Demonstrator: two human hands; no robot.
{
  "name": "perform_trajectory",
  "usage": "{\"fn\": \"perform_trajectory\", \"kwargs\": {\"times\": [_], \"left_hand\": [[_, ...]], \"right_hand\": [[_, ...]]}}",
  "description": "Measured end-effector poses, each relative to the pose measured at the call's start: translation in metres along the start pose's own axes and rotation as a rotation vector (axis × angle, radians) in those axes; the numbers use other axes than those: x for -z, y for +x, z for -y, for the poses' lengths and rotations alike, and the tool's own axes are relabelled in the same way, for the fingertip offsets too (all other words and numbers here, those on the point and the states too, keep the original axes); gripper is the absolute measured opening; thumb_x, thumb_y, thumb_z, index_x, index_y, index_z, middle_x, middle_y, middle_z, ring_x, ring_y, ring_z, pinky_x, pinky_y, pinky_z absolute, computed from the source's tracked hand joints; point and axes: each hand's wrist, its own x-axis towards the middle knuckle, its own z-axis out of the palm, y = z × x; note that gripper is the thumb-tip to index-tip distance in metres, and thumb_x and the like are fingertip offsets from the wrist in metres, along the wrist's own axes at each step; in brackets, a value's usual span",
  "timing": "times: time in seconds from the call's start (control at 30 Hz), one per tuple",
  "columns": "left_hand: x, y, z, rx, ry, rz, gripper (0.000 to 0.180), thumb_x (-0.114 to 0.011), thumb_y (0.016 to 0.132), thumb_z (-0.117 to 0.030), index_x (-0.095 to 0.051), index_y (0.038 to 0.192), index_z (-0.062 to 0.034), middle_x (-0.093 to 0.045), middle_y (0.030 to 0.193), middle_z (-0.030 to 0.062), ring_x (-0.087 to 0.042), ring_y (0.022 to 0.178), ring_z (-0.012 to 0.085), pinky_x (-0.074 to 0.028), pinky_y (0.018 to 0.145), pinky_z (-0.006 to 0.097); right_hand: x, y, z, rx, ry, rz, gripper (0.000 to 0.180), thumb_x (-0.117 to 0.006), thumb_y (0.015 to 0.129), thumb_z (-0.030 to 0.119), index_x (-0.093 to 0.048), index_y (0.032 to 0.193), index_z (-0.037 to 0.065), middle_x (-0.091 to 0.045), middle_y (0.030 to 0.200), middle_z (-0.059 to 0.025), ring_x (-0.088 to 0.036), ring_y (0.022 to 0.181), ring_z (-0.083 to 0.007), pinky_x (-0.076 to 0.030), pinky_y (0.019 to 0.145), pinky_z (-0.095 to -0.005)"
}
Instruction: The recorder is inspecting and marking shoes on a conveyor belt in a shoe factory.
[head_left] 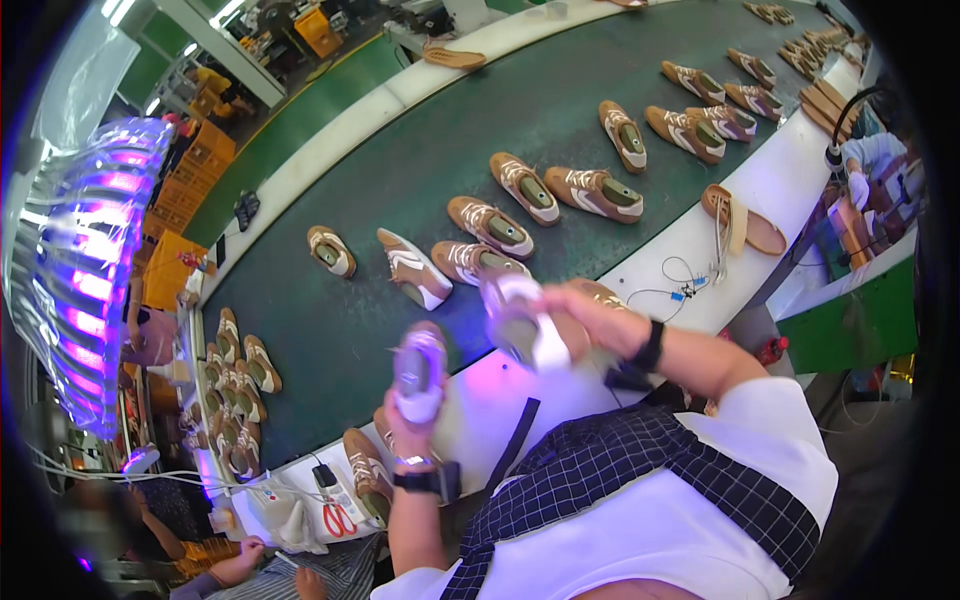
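My left hand is closed around the heel end of a tan sneaker, its opening turned up so the pale insole shows. In my right hand is another sneaker, brown and white and smeared by motion, held over the near edge of the conveyor belt. Just beyond it on the belt lies a tan sneaker with white laces. A white-sided sneaker rests on its side to the left of that one. Close to my left wrist, a brown sneaker stands on the white ledge.
Several more sneakers line the green belt toward the far right, others cluster at its left end. Red-handled scissors lie on the near ledge. Sandal-shaped soles and thin wires are at right. A purple-lit lamp housing hangs left.
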Motion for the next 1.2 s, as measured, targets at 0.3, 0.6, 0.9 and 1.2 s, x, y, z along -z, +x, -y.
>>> {"fn": "perform_trajectory", "kwargs": {"times": [0.3,0.6,0.9,1.2], "left_hand": [[0.108,0.089,-0.102,-0.336,-0.215,-0.536,0.048,-0.044,0.09,-0.026,-0.038,0.12,0.0109,-0.047,0.121,0.0315,-0.05,0.111,0.0417,-0.043,0.097,0.051],[0.078,0.096,0.049,0.191,0.36,-0.576,0.016,-0.056,0.085,-0.016,-0.054,0.094,-0.0034,-0.062,0.084,0.014,-0.061,0.072,0.0247,-0.053,0.065,0.038],[0.047,0.257,0.038,-0.225,1.198,-0.942,0.08,-0.078,0.066,-0.029,-0.035,0.127,0.0008,-0.052,0.117,0.0235,-0.055,0.102,0.0337,-0.046,0.089,0.041],[0.046,0.285,0.034,-0.204,1.332,-1.09,0.093,-0.08,0.06,-0.03,-0.028,0.132,0.0004,-0.046,0.121,0.0286,-0.045,0.114,0.043,-0.038,0.099,0.047]], "right_hand": [[0.035,0.218,0.103,0.468,-0.831,-0.69,0.041,-0.054,0.081,0.032,-0.058,0.104,-0.002,-0.065,0.092,-0.0201,-0.064,0.083,-0.0339,-0.05,0.071,-0.0431],[0.104,0.175,-0.048,0.621,-1.443,-0.702,0.044,-0.069,0.064,0.012,-0.052,0.103,-0.001,-0.056,0.105,-0.0206,-0.053,0.097,-0.0396,-0.044,0.085,-0.045],[0.141,0.199,-0.057,0.584,-1.453,-0.688,0.029,-0.06,0.07,0.003,-0.047,0.096,-0.001,-0.053,0.097,-0.0212,-0.055,0.089,-0.0387,-0.046,0.078,-0.0455],[0.149,0.202,-0.058,0.464,-1.462,-0.63,0.028,-0.057,0.072,0.004,-0.046,0.097,-0.002,-0.053,0.1,-0.0248,-0.056,0.088,-0.0397,-0.045,0.078,-0.0478]]}}
